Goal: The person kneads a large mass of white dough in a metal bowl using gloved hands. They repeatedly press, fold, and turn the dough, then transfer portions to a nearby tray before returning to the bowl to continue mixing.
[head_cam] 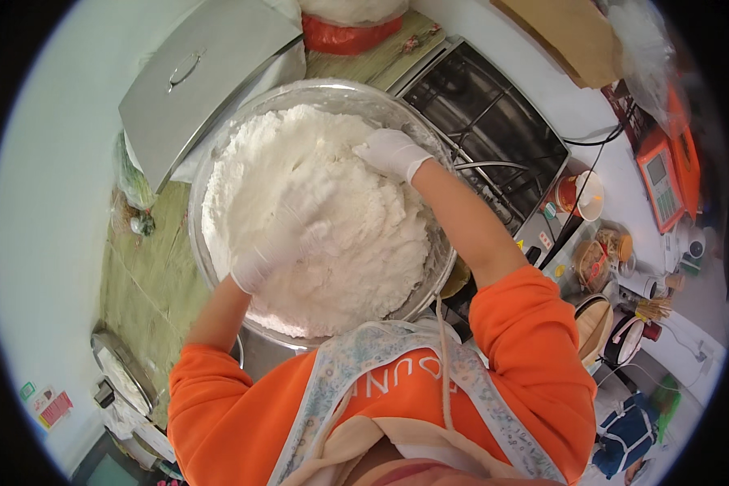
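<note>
A large round metal bowl (200, 243) stands before me, filled with a heap of white, floury, crumbly mass (352, 243). My left hand (279, 243), in a thin white glove, is blurred over the left middle of the heap; its fingers cannot be made out against the white. At the upper right of the bowl, my right hand (392, 152), gloved the same way, touches the mass near the rim, with its fingertips partly sunk in or hidden by it. Whether either hand grips any of the mass does not show.
A metal lid (219, 67) lies beyond the bowl at the upper left. Right of the bowl is a dark metal appliance (480, 109) with cables. An orange digital scale (665, 182), a paper cup (589, 194) and several jars stand farther right. At the lower left sits a metal tray (124, 370) with white powder.
</note>
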Demonstrator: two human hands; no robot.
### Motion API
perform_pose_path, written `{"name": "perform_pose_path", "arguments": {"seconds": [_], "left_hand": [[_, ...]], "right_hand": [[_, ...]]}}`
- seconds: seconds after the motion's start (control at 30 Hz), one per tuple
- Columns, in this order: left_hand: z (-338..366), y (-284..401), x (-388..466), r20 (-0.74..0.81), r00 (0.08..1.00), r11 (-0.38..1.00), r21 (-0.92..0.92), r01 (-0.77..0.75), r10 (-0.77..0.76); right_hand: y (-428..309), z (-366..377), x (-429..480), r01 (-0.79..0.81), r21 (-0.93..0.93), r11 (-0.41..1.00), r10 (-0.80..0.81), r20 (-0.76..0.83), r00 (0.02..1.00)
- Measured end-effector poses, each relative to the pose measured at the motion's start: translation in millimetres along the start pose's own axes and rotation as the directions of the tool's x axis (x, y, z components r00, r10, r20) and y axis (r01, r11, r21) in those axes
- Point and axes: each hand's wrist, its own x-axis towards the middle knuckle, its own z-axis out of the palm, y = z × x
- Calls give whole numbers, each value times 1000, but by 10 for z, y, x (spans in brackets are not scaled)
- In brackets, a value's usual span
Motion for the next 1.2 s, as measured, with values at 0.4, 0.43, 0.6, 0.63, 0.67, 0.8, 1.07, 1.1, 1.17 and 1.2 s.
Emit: {"name": "perform_pose_path", "arguments": {"seconds": [0.4,0.43,0.6,0.63,0.67,0.8,1.07,1.1,1.17,1.2], "left_hand": [[-132,-847,105,129,777,659,-455,599,-617],[-130,-870,141,151,792,594,-583,555,-592],[41,-707,392,316,807,259,-834,487,-499],[87,-641,442,330,813,216,-853,475,-480],[118,-575,479,338,817,178,-869,462,-468],[186,-318,540,338,836,68,-912,404,-432],[176,182,426,159,885,158,-955,250,-437],[166,229,417,69,909,271,-943,193,-410],[63,249,410,271,834,-69,-960,272,-480],[6,258,390,303,860,-174,-952,252,-410]], "right_hand": [[297,295,-311,-281,903,325,12,293,956],[301,365,-390,-300,951,72,-9,301,954],[52,356,-688,-381,864,-328,-83,376,923],[-48,324,-734,-357,889,-287,-87,347,934],[-144,290,-759,-339,895,-290,19,360,933],[-403,180,-855,-190,947,-259,177,240,954],[-799,-6,-1114,-68,869,-491,130,150,980],[-863,-51,-1139,-38,853,-520,145,131,981],[-984,-150,-1174,29,846,-533,152,62,986],[-1033,-202,-1185,64,854,-516,143,13,990]]}}
